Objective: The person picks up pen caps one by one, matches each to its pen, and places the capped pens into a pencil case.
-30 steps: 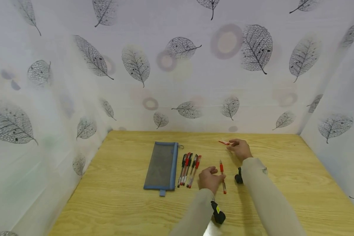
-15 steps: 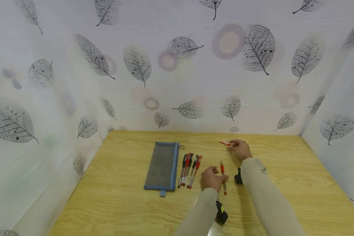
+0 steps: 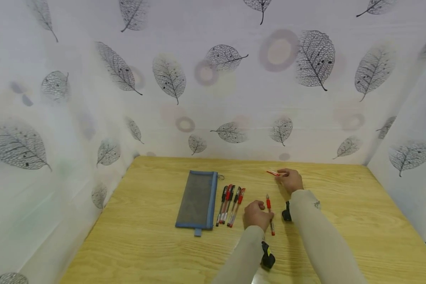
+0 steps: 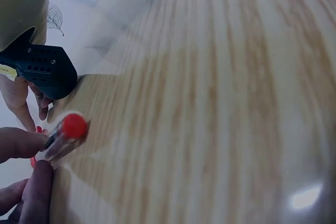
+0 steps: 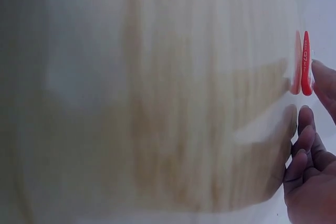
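My left hand (image 3: 257,216) pinches the barrel of an uncapped red gel pen (image 3: 268,204) between thumb and fingers. The pen's bare tip points away from me, and its red end plug (image 4: 74,125) faces the left wrist camera. Farther back on the right, my right hand (image 3: 290,180) has its thumb against a red pen cap (image 5: 306,66) with a clip, at the cap's near end. Three fingers curl loosely below it in the right wrist view; the index finger is hidden. The cap lies close over the tabletop, its reflection beside it.
Several capped black and red pens (image 3: 230,206) lie in a row left of my left hand. Beside them is a grey mesh zip pouch (image 3: 197,200) with blue edging. The wood-grain table (image 3: 145,244) meets leaf-patterned sheets (image 3: 230,98) at the back and sides.
The view has shifted slightly. My right fingers have closed in a little on the pen cap and now overlap its end. My left hand has moved slightly right against the pen.
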The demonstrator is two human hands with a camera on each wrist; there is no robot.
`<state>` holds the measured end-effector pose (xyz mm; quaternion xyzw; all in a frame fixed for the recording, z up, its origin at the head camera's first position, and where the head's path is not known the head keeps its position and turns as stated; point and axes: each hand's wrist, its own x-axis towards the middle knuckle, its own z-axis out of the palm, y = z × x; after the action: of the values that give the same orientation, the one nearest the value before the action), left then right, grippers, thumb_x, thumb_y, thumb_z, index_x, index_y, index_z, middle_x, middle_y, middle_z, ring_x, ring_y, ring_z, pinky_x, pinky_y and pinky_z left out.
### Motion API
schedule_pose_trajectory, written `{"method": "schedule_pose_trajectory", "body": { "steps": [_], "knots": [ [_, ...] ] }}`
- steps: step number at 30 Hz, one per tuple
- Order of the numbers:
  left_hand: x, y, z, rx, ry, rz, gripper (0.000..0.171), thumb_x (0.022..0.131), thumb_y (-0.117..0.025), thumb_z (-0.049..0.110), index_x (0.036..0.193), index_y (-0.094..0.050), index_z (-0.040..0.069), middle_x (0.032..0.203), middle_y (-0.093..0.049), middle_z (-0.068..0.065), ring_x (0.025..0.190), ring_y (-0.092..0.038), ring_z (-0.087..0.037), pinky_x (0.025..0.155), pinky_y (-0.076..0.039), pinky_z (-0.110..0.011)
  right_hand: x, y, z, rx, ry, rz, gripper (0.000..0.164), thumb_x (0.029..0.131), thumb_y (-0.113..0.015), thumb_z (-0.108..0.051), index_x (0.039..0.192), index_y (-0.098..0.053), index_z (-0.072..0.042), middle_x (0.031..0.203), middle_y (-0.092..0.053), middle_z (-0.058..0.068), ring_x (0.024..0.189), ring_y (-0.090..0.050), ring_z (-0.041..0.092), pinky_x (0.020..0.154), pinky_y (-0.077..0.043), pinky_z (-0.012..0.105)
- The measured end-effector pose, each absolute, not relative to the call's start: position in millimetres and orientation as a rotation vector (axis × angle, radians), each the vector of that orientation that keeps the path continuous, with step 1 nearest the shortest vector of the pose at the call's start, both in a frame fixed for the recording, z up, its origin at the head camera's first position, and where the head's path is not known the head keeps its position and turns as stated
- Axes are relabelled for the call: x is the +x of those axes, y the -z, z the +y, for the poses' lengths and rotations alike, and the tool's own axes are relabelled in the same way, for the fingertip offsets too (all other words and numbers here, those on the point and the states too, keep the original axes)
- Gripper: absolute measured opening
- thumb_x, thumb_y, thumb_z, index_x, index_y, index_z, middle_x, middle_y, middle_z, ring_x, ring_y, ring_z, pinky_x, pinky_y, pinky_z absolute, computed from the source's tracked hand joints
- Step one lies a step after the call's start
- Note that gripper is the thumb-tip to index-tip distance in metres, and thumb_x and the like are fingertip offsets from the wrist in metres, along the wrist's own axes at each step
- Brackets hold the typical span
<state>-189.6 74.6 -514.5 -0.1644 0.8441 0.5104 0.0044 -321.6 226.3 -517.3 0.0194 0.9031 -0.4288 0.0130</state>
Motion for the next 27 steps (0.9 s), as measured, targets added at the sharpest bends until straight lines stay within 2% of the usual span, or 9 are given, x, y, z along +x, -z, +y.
{"method": "schedule_pose_trajectory", "body": {
  "steps": [8,16,21,27],
  "knots": [
    [-189.7,513.2,72.4,-0.466,-1.608,2.64,0.029,0.068,-0.086,0.013,0.093,-0.071,0.008,0.079,-0.061,0.005,0.072,-0.057,-0.014,0.064,-0.052,-0.035,-322.2,519.4,224.1,0.087,1.348,2.84,0.033,0.091,-0.065,-0.017,0.118,-0.065,0.004,0.101,-0.065,0.026,0.084,-0.06,0.035,0.064,-0.047,0.036],
    [-191.8,511.8,71.5,-0.428,-1.581,2.653,0.025,0.069,-0.085,0.013,0.089,-0.07,0.009,0.079,-0.06,0.004,0.074,-0.056,-0.014,0.066,-0.052,-0.035,-326.2,517.3,223.3,0.141,1.307,2.858,0.029,0.09,-0.066,-0.018,0.11,-0.069,0.004,0.107,-0.065,0.027,0.095,-0.059,0.039,0.075,-0.047,0.044],
    [-190.5,510.1,73.4,-0.431,-1.603,2.649,0.031,0.071,-0.085,0.015,0.097,-0.07,0.006,0.082,-0.062,0.002,0.078,-0.058,-0.016,0.068,-0.052,-0.036,-326.4,519.0,224.7,0.13,1.281,2.853,0.029,0.091,-0.065,-0.017,0.108,-0.068,0.005,0.108,-0.064,0.028,0.096,-0.058,0.041,0.079,-0.047,0.048],
    [-191.0,513.8,77.5,-0.445,-1.545,2.702,0.044,0.065,-0.09,0.024,0.1,-0.07,0.006,0.085,-0.064,0.001,0.078,-0.06,-0.018,0.068,-0.052,-0.036,-327.3,521.1,225.2,0.145,1.291,2.824,0.031,0.091,-0.065,-0.02,0.11,-0.067,0.004,0.108,-0.064,0.028,0.095,-0.059,0.04,0.079,-0.048,0.049]
  ]
}}
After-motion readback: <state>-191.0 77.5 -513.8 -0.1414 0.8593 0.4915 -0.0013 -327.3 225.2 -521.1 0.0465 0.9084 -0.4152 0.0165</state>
